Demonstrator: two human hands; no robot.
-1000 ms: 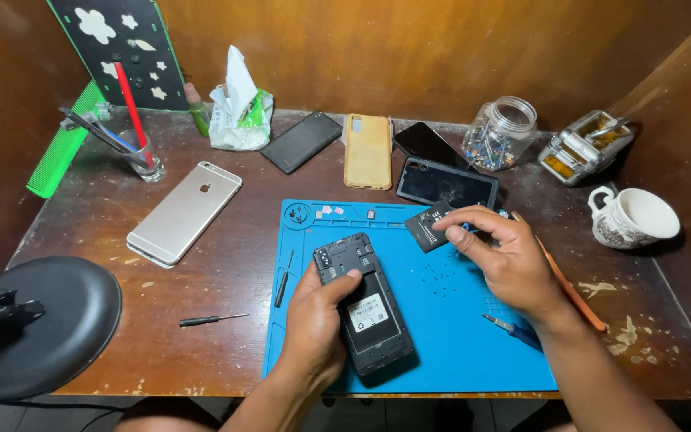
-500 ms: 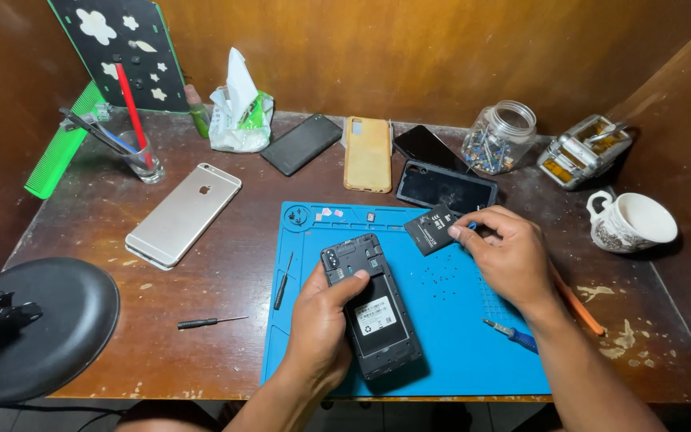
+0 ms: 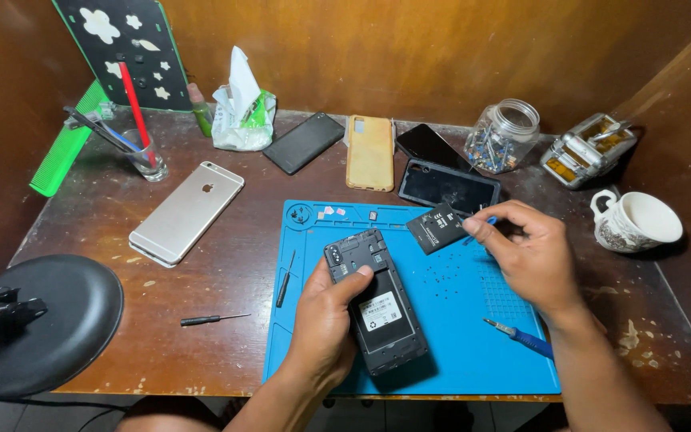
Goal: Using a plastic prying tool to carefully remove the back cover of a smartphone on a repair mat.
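Currently: opened black phone (image 3: 377,308) lies back-up on the blue mat (image 3: 473,352), near the front edge of the worktop (image 3: 225,272). Back cover is off; inner frame and a labelled panel are exposed.

Left hand (image 3: 325,324): fingers clamped on the phone's left edge, thumb pressed across the upper part of the open back, steadying it flat on the mat.

Right hand (image 3: 525,256): fingers together, pinched on a small blue-tipped tool (image 3: 481,226) and on the corner of a small black flat part (image 3: 436,228), apparently a battery or cover plate, held just beyond the phone's top right corner. Cannot tell whether the part rests on the mat or is lifted clear.

Nearby on the mat: a blue-handled screwdriver (image 3: 525,338) by the right wrist, a thin black tool (image 3: 285,278) at the left edge, a few tiny loose parts (image 3: 333,212) along the far edge. Off the mat: a small black screwdriver (image 3: 211,319), a silver phone (image 3: 187,212) face down, three more phones and a tan case (image 3: 370,152) further back, a glass jar (image 3: 504,134) of small bits, a mug (image 3: 636,222).

Judgement: step in hand is the handling of the removed black part beside the open phone, mid-disassembly or mid-refit; which, not decidable. The next move calls for a steady left-hand hold and a fine right-hand pinch, keeping the part clear of the loose screws.
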